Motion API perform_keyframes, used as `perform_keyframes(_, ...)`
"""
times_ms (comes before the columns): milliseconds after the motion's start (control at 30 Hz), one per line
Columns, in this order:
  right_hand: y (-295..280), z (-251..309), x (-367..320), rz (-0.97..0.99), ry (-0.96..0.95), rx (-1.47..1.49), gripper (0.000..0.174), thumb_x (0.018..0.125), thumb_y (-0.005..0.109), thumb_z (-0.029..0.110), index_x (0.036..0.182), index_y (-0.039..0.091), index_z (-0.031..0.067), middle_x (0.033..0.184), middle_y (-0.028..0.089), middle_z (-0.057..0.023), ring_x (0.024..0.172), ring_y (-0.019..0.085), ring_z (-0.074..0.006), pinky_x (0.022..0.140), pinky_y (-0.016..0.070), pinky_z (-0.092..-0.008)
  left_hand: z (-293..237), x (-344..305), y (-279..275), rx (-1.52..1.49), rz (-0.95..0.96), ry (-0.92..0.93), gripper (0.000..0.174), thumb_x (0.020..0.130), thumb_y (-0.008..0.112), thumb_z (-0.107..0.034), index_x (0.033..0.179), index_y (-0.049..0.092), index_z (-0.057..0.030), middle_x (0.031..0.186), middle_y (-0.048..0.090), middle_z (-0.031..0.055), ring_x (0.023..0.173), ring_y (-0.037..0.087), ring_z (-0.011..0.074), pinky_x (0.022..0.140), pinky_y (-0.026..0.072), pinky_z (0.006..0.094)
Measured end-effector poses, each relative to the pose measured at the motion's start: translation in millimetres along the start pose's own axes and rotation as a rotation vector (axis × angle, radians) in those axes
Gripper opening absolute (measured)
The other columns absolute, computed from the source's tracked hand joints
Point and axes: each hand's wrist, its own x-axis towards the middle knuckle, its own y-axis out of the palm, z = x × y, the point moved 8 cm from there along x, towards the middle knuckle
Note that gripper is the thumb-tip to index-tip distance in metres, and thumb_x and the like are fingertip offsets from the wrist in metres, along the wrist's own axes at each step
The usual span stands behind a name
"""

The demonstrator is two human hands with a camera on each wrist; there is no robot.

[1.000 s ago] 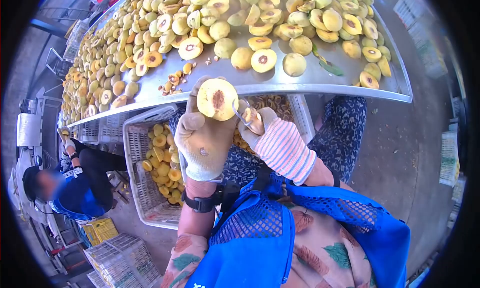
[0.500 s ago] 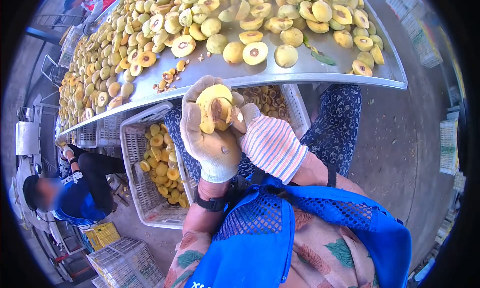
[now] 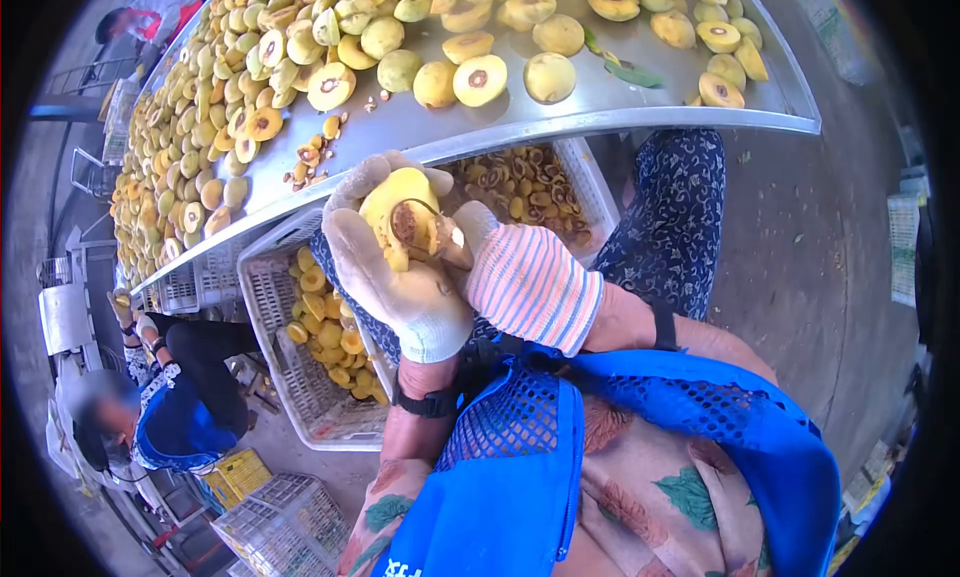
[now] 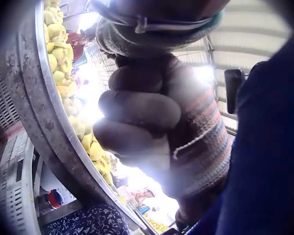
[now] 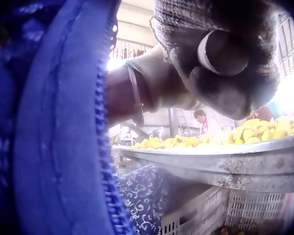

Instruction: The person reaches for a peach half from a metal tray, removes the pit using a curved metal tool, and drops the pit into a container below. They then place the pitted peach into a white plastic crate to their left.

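Fruit half (image 3: 380, 209) mid-frame cupped in left hand (image 3: 400, 289); right hand (image 3: 532, 279) grips, seemingly, coring tool (image 3: 457, 236); keep cut tight around pit (image 3: 405, 223).

Bright, even light over the table (image 3: 560, 127) in the head view, with a soft sheen along its metal rim, and the edges bending round into a black circle. Left wrist view now: hard white glare behind the gloved fingers, which sit dark and hazy. Right wrist view: white glare at the far right, shadow on the glove, dark corners, the blue cloth (image 5: 63, 117) soft.
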Motion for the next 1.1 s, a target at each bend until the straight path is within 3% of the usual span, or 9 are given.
perform_keyframes(33,0,9,0,-0.017,-0.103,-0.058,0.020,0.079,0.049,0.014,0.088,0.052,-0.0036,0.059,0.056,-0.0152,0.051,0.059,-0.0309,0.044,0.0470,-0.0423,-3,2,1,-0.050,0.007,0.016,0.051,0.095,0.034,-0.047,0.108,0.049,0.0003,0.095,0.057,0.0160,0.080,0.059,0.0252,0.073,0.0495,0.0350)
perform_keyframes(67,-8,-2,1,-0.180,0.125,0.132,0.019,0.080,0.050,0.015,0.089,0.051,-0.0013,0.058,0.055,-0.0139,0.049,0.058,-0.0301,0.042,0.0456,-0.0415,-3,3,0,-0.119,0.018,-0.010,0.052,0.095,0.033,-0.046,0.111,0.049,0.0005,0.098,0.058,0.0168,0.082,0.059,0.0271,0.074,0.0500,0.0365)
perform_keyframes(300,-12,11,-2,-0.168,-0.011,0.038,0.017,0.077,0.051,0.016,0.075,0.058,0.0010,0.061,0.055,-0.0142,0.054,0.059,-0.0272,0.043,0.0468,-0.0387,-10,-3,2,-0.082,-0.007,0.018,0.052,0.095,0.033,-0.046,0.108,0.050,0.0010,0.097,0.057,0.0174,0.080,0.059,0.0278,0.074,0.0492,0.0368)
perform_keyframes(433,-16,10,-4,-0.138,0.043,0.086,0.018,0.075,0.051,0.016,0.069,0.060,0.0023,0.062,0.056,-0.0142,0.057,0.059,-0.0265,0.045,0.0475,-0.0375,-12,-5,3,-0.054,-0.007,0.018,0.052,0.095,0.033,-0.047,0.106,0.050,0.0012,0.095,0.057,0.0170,0.077,0.058,0.0263,0.072,0.0485,0.0359)
perform_keyframes(733,-9,7,-4,-0.005,0.025,0.098,0.017,0.076,0.051,0.016,0.074,0.061,0.0028,0.064,0.057,-0.0144,0.057,0.059,-0.0268,0.048,0.0481,-0.0392,-15,-8,8,-0.008,0.124,0.085,0.047,0.096,0.033,-0.044,0.108,0.048,-0.0010,0.099,0.055,0.0153,0.083,0.058,0.0219,0.076,0.0474,0.0351)
perform_keyframes(800,-9,7,-5,-0.122,0.000,0.192,0.028,0.081,0.056,0.023,0.094,0.048,0.0005,0.061,0.055,-0.0181,0.053,0.058,-0.0359,0.046,0.0463,-0.0442,-19,-4,5,0.049,0.104,0.141,0.052,0.094,0.037,-0.047,0.103,0.052,0.0012,0.095,0.058,0.0152,0.079,0.059,0.0217,0.072,0.0488,0.0336)
perform_keyframes(900,-3,22,-6,-0.041,-0.159,0.137,0.021,0.081,0.049,0.020,0.085,0.058,0.0015,0.067,0.055,-0.0176,0.054,0.058,-0.0292,0.046,0.0464,-0.0412,-18,0,-8,0.193,0.098,0.147,0.055,0.092,0.040,-0.050,0.095,0.055,0.0031,0.089,0.062,0.0146,0.074,0.060,0.0205,0.067,0.0499,0.0309)
perform_keyframes(967,-1,17,-10,-0.015,-0.157,0.188,0.023,0.085,0.047,0.021,0.089,0.056,0.0000,0.066,0.053,-0.0190,0.053,0.057,-0.0319,0.045,0.0440,-0.0425,-18,-3,-10,0.264,0.054,0.148,0.055,0.091,0.044,-0.050,0.090,0.058,0.0033,0.082,0.064,0.0130,0.070,0.061,0.0184,0.062,0.0495,0.0278)
perform_keyframes(1100,13,1,-8,0.036,-0.140,0.441,0.020,0.086,0.049,0.019,0.088,0.057,-0.0004,0.064,0.051,-0.0136,0.052,0.055,-0.0308,0.045,0.0423,-0.0417,-10,-8,-12,0.298,0.061,0.044,0.041,0.090,0.051,-0.035,0.087,0.061,0.0047,0.079,0.065,0.0118,0.068,0.060,0.0153,0.062,0.0484,0.0254)
